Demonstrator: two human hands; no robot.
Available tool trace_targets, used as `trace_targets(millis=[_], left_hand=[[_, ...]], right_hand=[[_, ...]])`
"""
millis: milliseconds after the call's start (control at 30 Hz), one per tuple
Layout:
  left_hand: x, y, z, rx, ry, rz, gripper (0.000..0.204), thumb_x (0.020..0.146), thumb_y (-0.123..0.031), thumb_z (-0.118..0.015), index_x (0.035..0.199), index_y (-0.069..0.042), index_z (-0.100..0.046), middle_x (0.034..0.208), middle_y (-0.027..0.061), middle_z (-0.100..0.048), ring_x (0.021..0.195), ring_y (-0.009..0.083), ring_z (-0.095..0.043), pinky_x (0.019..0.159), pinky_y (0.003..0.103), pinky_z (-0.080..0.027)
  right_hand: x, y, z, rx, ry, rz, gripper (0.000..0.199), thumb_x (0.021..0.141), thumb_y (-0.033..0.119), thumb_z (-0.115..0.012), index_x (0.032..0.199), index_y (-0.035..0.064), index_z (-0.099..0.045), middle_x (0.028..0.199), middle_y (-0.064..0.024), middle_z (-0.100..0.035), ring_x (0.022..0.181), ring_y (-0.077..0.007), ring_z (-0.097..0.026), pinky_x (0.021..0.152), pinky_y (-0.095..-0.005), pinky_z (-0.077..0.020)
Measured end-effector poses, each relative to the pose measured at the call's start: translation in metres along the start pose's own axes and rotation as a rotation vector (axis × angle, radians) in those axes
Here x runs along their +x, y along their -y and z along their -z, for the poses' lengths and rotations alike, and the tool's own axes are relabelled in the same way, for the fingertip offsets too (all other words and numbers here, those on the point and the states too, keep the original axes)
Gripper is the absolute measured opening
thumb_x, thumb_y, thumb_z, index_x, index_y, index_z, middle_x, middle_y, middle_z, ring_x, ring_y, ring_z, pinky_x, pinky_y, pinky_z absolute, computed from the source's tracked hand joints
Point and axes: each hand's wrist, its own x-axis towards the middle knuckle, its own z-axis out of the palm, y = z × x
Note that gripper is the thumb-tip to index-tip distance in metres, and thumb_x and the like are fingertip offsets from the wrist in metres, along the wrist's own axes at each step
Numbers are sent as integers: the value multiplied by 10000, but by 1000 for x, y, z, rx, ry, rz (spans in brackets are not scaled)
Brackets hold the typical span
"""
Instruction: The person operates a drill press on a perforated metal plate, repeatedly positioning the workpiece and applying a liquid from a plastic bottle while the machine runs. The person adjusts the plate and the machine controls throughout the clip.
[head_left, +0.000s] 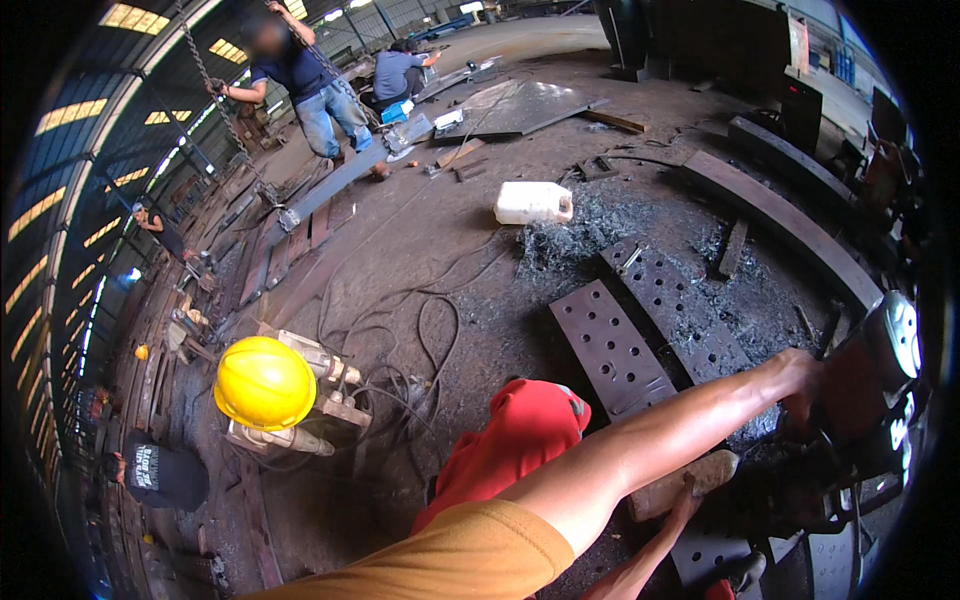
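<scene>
Mustard-sleeved and bare below the elbow, the person's arm stretches to the right hand (pixel 800 378), whose fingers close on the dark body of a drilling machine (pixel 870 400) at the frame's right edge, beside two perforated steel plates (pixel 612 350) lying on the shaving-strewn floor (pixel 470 250). The left hand is out of view. Nearby, a yellow hard hat (pixel 264 383) rests on equipment, and a white jerrycan (pixel 533 203) lies farther off.

Daylight enters through roof panels (pixel 70 115) at upper left, glaring yellow-white; the floor (pixel 450 260) is evenly lit with soft shadows; edges bend strongly (fisheye), corners black; far right slightly blurred.
</scene>
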Motion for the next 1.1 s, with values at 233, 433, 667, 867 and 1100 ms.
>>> trace_targets(millis=[233, 433, 667, 867, 1100], left_hand=[[-46, -33, 37, -23, -55, 88, 546, 658, -408, -874, 1054, -64, -724, 985, 107, -750, 840, 225, -705, 713, 343, -578], [-12, 38, 0, 70, 90, 78, 491, 634, -344, -900, 997, -55, -738, 948, 100, -754, 820, 193, -708, 669, 320, -579], [-2, 10, 8, 41, 67, 58, 494, 620, -357, -899, 986, -65, -741, 946, 96, -753, 827, 211, -713, 674, 329, -580], [-29, -14, 26, 101, 37, 141, 514, 608, -381, -896, 994, -79, -742, 958, 93, -752, 843, 231, -718, 693, 342, -583], [-34, 22, -1, 128, 36, 207, 532, 622, -422, -877, 1014, -89, -739, 973, 80, -753, 865, 235, -718, 707, 342, -581]], right_hand=[[19, -21, 5, 8, 45, -47, 735, 802, 327, -718, 1374, -88, -514, 1367, -219, -564, 1204, -317, -550, 1017, -411, -438], [-10, -17, -23, 70, 51, 42, 754, 792, 338, -726, 1375, -90, -512, 1371, -234, -563, 1203, -335, -561, 1014, -414, -440], [9, -5, -1, -46, 7, 5, 745, 796, 331, -725, 1360, -109, -517, 1364, -239, -571, 1227, -333, -549, 1035, -412, -429], [-17, 18, -4, 26, 54, 38, 706, 847, 291, -716, 1378, -115, -489, 1383, -237, -546, 1220, -323, -544, 1031, -426, -435], [-29, 7, -25, -55, 101, -17, 681, 848, 280, -703, 1373, -104, -502, 1371, -227, -557, 1207, -320, -553, 1019, -425, -443]])
